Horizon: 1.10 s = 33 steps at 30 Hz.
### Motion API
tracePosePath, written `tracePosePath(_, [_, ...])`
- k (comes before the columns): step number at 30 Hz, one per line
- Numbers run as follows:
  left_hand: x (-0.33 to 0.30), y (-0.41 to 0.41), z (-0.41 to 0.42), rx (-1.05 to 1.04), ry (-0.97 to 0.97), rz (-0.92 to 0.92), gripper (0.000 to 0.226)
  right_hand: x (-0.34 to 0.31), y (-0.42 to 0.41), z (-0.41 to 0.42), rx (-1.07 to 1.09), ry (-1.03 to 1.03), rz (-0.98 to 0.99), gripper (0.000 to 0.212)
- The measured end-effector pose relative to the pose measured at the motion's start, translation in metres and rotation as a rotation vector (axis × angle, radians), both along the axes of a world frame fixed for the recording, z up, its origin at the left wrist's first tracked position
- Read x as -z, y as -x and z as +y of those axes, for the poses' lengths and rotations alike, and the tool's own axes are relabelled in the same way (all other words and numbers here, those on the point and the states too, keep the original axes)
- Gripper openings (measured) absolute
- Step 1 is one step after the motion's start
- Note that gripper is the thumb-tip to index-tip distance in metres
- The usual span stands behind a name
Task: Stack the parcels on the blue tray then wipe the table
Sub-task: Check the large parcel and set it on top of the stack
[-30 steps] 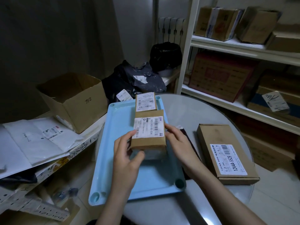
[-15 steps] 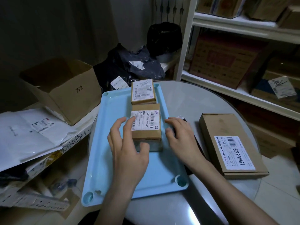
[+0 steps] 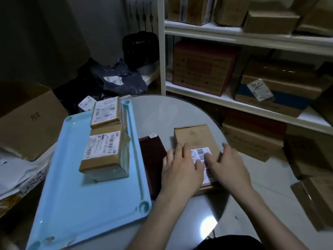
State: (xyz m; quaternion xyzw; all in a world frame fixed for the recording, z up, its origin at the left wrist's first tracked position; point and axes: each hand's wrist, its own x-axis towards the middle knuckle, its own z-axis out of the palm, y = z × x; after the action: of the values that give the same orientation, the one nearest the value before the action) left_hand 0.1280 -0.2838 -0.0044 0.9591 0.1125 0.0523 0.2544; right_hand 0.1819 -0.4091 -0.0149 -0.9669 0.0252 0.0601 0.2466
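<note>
Two hands on the flat brown parcel point(image 3: 196, 141), which lies on the round glass table point(image 3: 162, 112) right of the blue tray point(image 3: 90, 186), not on it. Left hand point(image 3: 182, 170) lies palm-down over the parcel's near-left part, fingers spread, thumb across the white barcode label point(image 3: 202, 156). Right hand point(image 3: 230, 166) cups the near-right edge, fingers curled over the side, thumb on top next to the label. Both are pressing on the parcel; cannot tell if it is off the table.

Blue tray sits on the table's left side and overhangs its near-left edge. Near parcel point(image 3: 102, 150) lies toward the tray's far right, with a clear-wrapped item under it and sticking out at its near end. Far parcel point(image 3: 106, 111) is just beyond it, at the tray's far rim, apparently touching; both labels up.

Dark red cloth point(image 3: 153, 159) lies flat on the table between the tray and the flat brown parcel, partly under the left hand.

Open carton point(image 3: 30, 120) stands left of the tray. White shelving point(image 3: 234, 35) with stacked boxes fills the right background. Dark mailer bags point(image 3: 115, 78) are piled behind the table.
</note>
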Motion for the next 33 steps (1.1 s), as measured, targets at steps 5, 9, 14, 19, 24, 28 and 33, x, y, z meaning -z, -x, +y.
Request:
tracePosePath(5, [0.015,-0.003,-0.011,-0.099,0.266,0.037,0.065,0.012,-0.004,-0.005,-0.004,-0.258,-0.028,0.044])
tracePosePath(9, [-0.003,0.011,0.000,-0.095,0.443,-0.118,0.060,-0.004,0.001,-0.012,0.014,-0.465,-0.131,0.037])
tracePosePath(14, [-0.044,0.054,0.021,0.021,0.721,-0.402,0.055,-0.041,0.024,0.002,-0.101,-0.983,0.065,0.030])
tracePosePath(19, [-0.058,0.093,0.051,0.003,0.830,-0.566,0.058,-0.046,0.057,0.055,-0.169,-1.294,0.274,0.028])
tracePosePath(24, [-0.049,0.120,0.080,-0.102,0.982,-0.578,0.062,-0.049,0.077,0.087,-0.211,-1.288,0.235,0.030])
tracePosePath(28, [-0.045,0.132,0.100,-0.191,0.981,-0.571,0.055,-0.059,0.095,0.095,-0.213,-1.242,0.108,0.041])
tracePosePath(33, [-0.049,0.134,0.122,-0.242,0.998,-0.592,0.043,-0.074,0.110,0.104,-0.214,-1.280,-0.043,0.045])
